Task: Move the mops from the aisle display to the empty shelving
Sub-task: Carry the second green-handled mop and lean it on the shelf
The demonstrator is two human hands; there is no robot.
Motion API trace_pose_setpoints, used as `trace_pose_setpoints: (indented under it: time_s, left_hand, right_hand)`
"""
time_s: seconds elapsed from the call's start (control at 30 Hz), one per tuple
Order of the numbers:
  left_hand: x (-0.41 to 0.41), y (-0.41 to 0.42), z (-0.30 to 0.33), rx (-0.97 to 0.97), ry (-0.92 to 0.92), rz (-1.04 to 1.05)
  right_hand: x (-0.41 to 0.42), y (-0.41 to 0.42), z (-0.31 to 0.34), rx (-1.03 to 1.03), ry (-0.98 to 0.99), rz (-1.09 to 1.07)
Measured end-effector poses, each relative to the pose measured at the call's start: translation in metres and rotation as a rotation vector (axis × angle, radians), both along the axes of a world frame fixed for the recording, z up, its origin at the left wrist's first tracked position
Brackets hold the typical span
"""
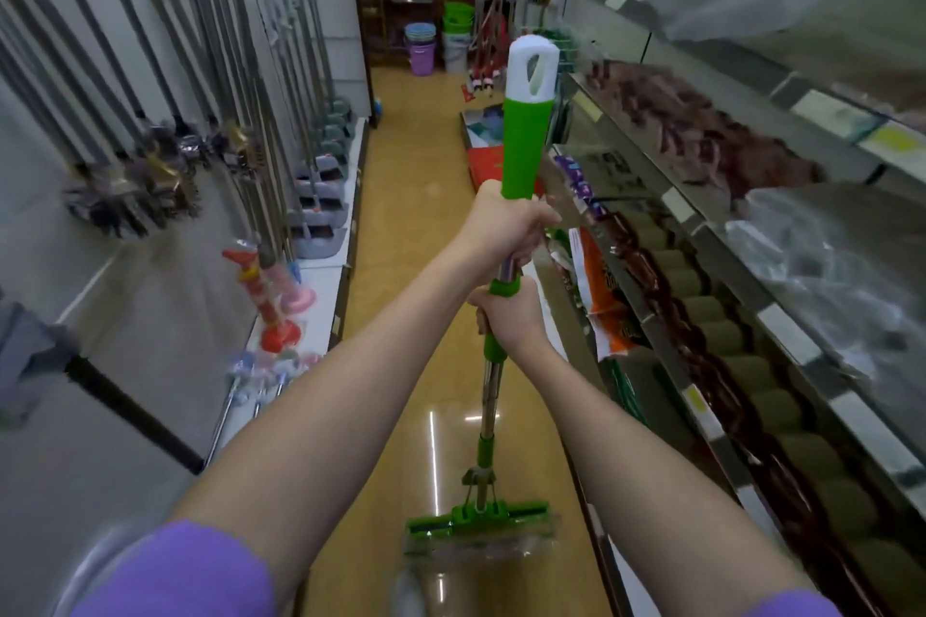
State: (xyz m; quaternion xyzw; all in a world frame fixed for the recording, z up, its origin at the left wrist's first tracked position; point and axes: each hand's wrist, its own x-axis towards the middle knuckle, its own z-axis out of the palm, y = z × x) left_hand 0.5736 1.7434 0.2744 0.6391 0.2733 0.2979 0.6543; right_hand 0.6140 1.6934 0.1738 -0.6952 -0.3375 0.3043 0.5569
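Observation:
I hold a green mop upright in the middle of the aisle. Its white loop cap points up and its plastic-wrapped sponge head hangs low over the tan floor. My left hand grips the lower end of the green grip. Just below it, my right hand grips the metal shaft at a green collar. Along the left wall stand many other mops and brooms, leaning in rows on a white base shelf.
Metal shelving with packaged goods runs along the right side, close to the mop. Buckets and a dark rack stand at the far end of the aisle. Boxes lie on the floor ahead. Red and pink plungers sit at left.

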Motion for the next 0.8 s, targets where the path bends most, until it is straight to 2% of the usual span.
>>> trace_pose_setpoints:
  time_s: [0.2,0.47,0.63,0.8]
  left_hand:
    - [0.040,0.124,0.031,0.028,-0.051,-0.057]
    - [0.107,0.271,0.028,0.066,-0.024,-0.114]
    - [0.179,0.381,0.019,0.054,0.016,-0.044]
    - [0.252,0.481,0.028,0.047,0.081,0.044]
  right_hand:
    - [0.041,0.125,0.030,0.038,-0.046,-0.052]
    - [0.102,0.275,0.024,0.077,-0.007,-0.112]
    - [0.167,0.389,0.015,0.147,0.042,-0.123]
    - [0.240,0.495,0.017,0.115,0.071,-0.071]
